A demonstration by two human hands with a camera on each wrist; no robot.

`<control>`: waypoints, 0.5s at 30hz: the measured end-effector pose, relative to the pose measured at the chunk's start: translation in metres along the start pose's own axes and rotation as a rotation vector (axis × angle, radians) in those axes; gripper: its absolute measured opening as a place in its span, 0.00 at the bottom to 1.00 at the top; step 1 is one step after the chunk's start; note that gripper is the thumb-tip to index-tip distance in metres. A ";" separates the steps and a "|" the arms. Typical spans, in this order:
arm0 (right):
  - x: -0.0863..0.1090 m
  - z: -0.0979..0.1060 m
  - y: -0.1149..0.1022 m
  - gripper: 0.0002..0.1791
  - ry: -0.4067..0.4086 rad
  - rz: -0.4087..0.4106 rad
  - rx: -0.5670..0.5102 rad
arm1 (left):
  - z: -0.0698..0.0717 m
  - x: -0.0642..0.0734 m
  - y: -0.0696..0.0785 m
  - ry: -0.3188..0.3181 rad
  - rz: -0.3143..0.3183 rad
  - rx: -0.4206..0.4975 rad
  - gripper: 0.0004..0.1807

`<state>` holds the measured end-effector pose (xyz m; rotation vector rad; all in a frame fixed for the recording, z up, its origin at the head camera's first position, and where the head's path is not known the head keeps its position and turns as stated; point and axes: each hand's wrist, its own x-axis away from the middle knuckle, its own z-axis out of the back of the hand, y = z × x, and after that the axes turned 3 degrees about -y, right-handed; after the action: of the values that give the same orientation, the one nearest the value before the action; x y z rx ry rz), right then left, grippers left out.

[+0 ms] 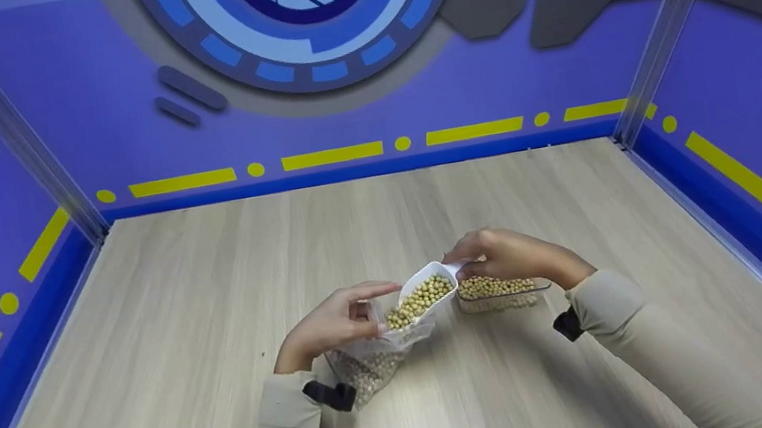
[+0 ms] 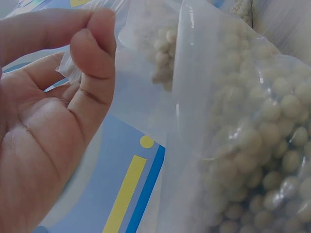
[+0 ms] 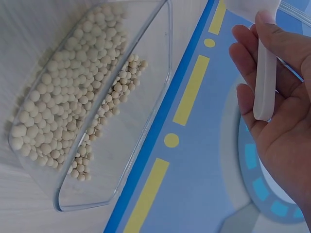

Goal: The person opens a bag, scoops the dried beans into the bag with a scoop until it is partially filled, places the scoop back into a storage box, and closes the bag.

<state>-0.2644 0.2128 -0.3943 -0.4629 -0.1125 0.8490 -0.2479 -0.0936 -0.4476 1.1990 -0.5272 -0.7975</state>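
My left hand (image 1: 328,321) pinches the rim of a clear plastic bag (image 1: 410,336), which bulges with round beans (image 2: 272,160) in the left wrist view. At the bag's mouth, a white scoop (image 1: 427,272) is tilted down and left, loaded with yellowish beans (image 1: 425,298). The scoop's handle (image 3: 265,92) lies in the grip of my right hand (image 1: 512,255), thumb along its top in the right wrist view. Below that hand stands a clear rectangular container (image 3: 129,141) holding more of these beans. Whether beans are leaving the scoop, I cannot tell.
A wood-grain table (image 1: 208,270) lies under everything. Blue-purple printed panels (image 1: 338,130) with yellow dashes wall it in at the back and on both sides. Metal posts (image 1: 4,119) stand at the back corners.
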 end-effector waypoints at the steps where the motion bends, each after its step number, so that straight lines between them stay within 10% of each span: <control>1: 0.000 0.000 0.000 0.14 0.000 0.000 0.001 | 0.000 0.000 0.000 0.000 0.001 0.002 0.33; 15: 0.000 0.008 -0.006 0.14 -0.022 -0.004 0.056 | -0.001 0.000 0.001 0.012 0.013 0.008 0.33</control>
<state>-0.2629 0.2120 -0.3846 -0.4007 -0.1095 0.8510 -0.2472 -0.0927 -0.4474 1.2063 -0.5278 -0.7774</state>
